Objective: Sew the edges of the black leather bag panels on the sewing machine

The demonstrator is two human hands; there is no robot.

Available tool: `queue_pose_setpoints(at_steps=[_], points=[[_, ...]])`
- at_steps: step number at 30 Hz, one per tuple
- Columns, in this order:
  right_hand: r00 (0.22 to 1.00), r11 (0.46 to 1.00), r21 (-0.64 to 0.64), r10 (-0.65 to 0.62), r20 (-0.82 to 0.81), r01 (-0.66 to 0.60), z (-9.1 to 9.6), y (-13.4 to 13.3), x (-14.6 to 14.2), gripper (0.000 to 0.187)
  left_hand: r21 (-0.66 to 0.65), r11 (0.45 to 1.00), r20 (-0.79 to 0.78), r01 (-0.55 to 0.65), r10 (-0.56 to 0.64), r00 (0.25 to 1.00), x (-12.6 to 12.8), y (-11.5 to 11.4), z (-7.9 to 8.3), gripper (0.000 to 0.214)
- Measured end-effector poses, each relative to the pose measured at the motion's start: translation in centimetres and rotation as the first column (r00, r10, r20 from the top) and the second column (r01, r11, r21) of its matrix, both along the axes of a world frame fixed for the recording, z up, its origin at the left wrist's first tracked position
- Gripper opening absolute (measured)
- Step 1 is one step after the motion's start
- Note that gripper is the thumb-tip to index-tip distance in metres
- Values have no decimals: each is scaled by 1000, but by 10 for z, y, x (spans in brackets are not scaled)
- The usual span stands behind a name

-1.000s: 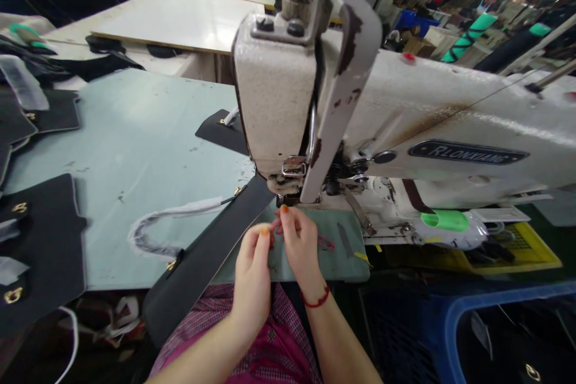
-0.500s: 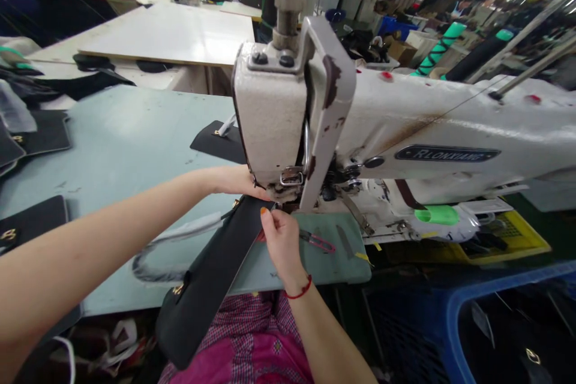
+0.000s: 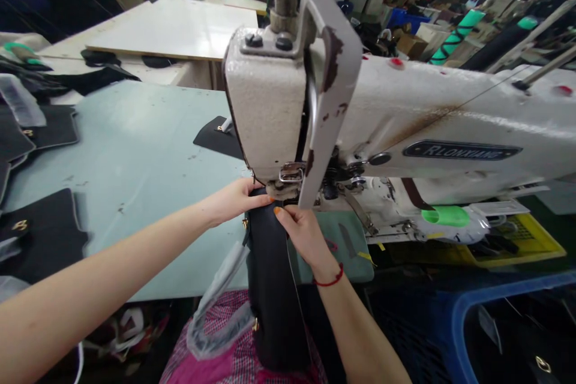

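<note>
A black leather bag panel (image 3: 275,288) hangs from under the head of the white sewing machine (image 3: 279,96) down over my lap. Its plastic-wrapped handle (image 3: 216,306) dangles to its left. My left hand (image 3: 236,198) grips the panel's top left edge just under the needle area, fingers curled on it. My right hand (image 3: 303,234) pinches the panel's top right edge beside the presser foot. A red cord circles that wrist.
Several black panels with gold clasps (image 3: 40,234) lie at the left of the pale green table (image 3: 135,156). Another black piece (image 3: 218,135) sits behind the machine head. Pink snips (image 3: 332,246) rest by my right hand. A blue crate (image 3: 495,324) stands lower right.
The black panel swung from a diagonal lie on the table to hanging straight down toward my lap. My left hand moved in to the panel's top edge. My right hand shifted slightly right.
</note>
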State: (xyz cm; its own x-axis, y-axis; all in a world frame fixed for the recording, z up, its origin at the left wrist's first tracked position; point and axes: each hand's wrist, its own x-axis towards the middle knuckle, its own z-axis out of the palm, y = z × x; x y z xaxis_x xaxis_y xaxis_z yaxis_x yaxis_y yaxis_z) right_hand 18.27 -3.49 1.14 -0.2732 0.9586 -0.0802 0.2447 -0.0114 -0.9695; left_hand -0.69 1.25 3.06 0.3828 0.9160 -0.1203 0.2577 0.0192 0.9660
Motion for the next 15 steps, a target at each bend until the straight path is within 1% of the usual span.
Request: queue_pose_setpoints(at_steps=[2,4,6,7,8,9,10,12,13,14,15], points=[[1000,1000,-1,15,0,-15,1,1,2,43,-30,997,-3,-65,65,998,-9,0,-7,41],[1000,1000,3,20,7,-20,1,0,2,44,3,986,-34,-165,165,986,-24,-2,-22,43],[1000,1000,6,24,12,-24,2,-2,3,45,155,954,-125,-256,276,953,-43,-11,-42,48],[1000,1000,2,27,10,-27,3,-4,4,45,249,932,-187,-265,314,931,-52,-19,-53,49],[999,999,-7,33,5,-33,4,-6,5,45,326,913,-246,-245,332,911,-60,-30,-64,51],[999,999,-17,42,0,-42,5,-8,6,45,371,906,-296,-205,324,898,-65,-41,-74,55],[999,998,-27,48,-4,-48,6,-10,7,46,380,912,-334,-153,290,897,-68,-54,-83,59],[998,997,-47,67,1,-67,9,-16,8,46,346,936,-354,-63,192,915,-63,-78,-95,71],[997,996,-56,76,9,-75,10,-21,9,46,320,946,-327,-48,158,932,-56,-88,-97,78],[996,994,-63,89,25,-87,12,-27,9,46,294,953,-270,-69,152,951,-46,-96,-97,84],[993,992,-69,107,46,-104,14,-34,11,46,261,957,-194,-125,179,965,-35,-101,-95,86]])
